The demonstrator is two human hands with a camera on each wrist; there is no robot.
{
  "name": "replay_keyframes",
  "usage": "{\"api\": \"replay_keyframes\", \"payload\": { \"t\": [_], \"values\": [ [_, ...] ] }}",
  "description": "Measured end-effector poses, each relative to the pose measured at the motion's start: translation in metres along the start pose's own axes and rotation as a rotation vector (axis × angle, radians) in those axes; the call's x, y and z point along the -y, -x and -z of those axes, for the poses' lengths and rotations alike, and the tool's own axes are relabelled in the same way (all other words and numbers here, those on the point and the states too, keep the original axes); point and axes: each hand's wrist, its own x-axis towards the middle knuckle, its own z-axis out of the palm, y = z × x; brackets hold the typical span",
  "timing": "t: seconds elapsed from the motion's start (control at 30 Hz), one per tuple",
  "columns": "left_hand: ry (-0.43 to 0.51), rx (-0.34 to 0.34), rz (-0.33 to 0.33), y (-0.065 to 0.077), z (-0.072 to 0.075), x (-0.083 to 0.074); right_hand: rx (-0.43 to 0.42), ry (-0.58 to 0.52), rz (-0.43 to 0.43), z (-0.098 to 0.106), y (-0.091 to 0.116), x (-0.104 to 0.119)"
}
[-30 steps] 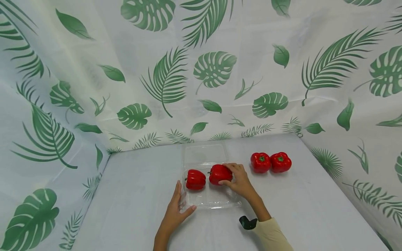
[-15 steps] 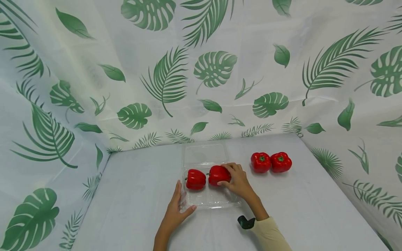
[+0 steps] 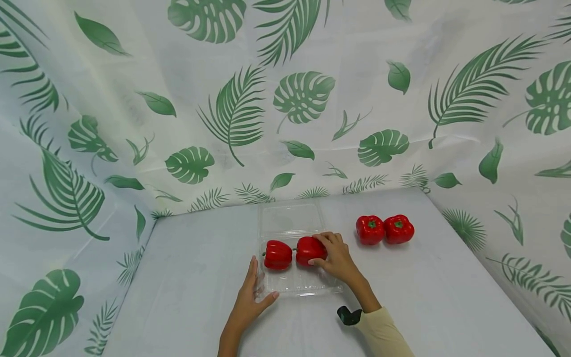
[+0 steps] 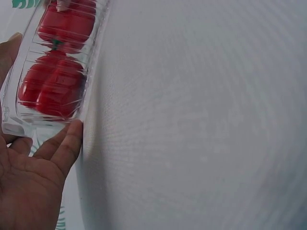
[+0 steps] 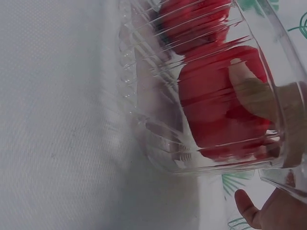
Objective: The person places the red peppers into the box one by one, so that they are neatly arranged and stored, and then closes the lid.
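Bends the fingers of the right hand round a shiny red pepper, with the thumb on the near side. Holds it on its side inside a see-through plastic box, with the green stem pointing left. Spreads the left hand wide, with straight fingers and the thumb well apart, and just touches the left end of the box.

Has a second red pepper right by the first, also on its side in the box, smooth and fat, with soft bumps. Shows thin ridges and glossy streaks in the box's clear walls. Folds open at the back into a flat, thin, clear lid.

Wears a pale yellow sleeve on the right arm, with a small black thing near the wrist.

Has two more red peppers to the right of the box, touching each other, with lumpy tops and stems showing. Rests on a pale grey tabletop, flat, with a fine grain like cloth. Ends at the back and both sides in white cloth with green leaves on it, some round with slits, some like feathers.
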Motion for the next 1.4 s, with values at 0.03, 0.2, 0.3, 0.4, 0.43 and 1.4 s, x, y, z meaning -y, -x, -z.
{"api": "replay_keyframes", "payload": {
  "t": [0.03,0.2,0.3,0.4,0.43,1.4],
  "values": [
    [0.006,0.001,-0.001,0.0002,0.0000,-0.0002,0.002,0.005,0.002,0.0003,0.0001,0.0002],
    [0.018,0.004,-0.006,0.0005,0.0000,-0.0002,0.007,0.033,0.002,-0.0005,0.0000,-0.0012],
    [0.004,0.000,-0.004,-0.0004,-0.0003,0.0004,0.014,0.031,-0.001,-0.0014,-0.0004,-0.0026],
    [0.001,-0.002,-0.001,-0.0011,-0.0007,0.0005,0.022,0.020,-0.004,-0.0016,-0.0006,-0.0033],
    [0.002,-0.001,0.001,-0.0011,-0.0009,0.0006,0.023,0.018,-0.001,-0.0017,-0.0004,-0.0038],
    [0.000,0.000,0.007,-0.0003,0.0005,-0.0006,0.046,-0.083,0.002,0.0008,0.0034,-0.0030]
  ]
}}
